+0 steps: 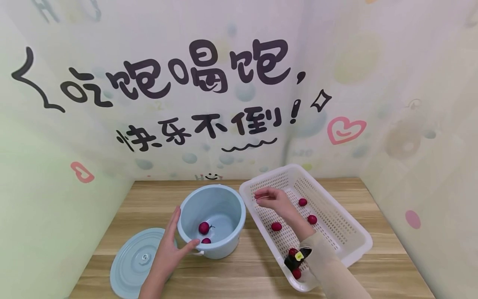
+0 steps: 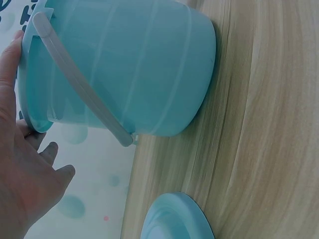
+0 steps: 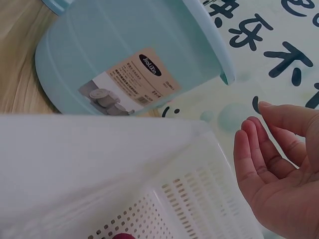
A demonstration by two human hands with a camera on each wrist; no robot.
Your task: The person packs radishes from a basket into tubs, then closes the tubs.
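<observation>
A light-blue bucket (image 1: pixel 228 248) stands upright on the table with two small round dark-red fruits inside, one a fruit (image 1: pixel 203 227) with a thin dark stem. My left hand (image 1: pixel 168 249) touches its rim at the left, thumb on the near edge and fingers along the outer side. Over the far left part of a white plastic basket (image 1: pixel 345 211) is my right hand (image 1: pixel 276 202), its fingers loosely bent. The right wrist view shows no object between thumb and fingertips. Several similar red fruits lie in the basket, among them a fruit (image 1: pixel 276 226) near its left wall.
A round light-blue lid (image 1: pixel 128 265) lies left of the bucket, partly behind my left forearm. The bucket's pale handle (image 2: pixel 82 84) hangs down along its side. Walls with black lettering (image 1: pixel 209 124) enclose the wooden table (image 1: pixel 246 278) at the back and both sides.
</observation>
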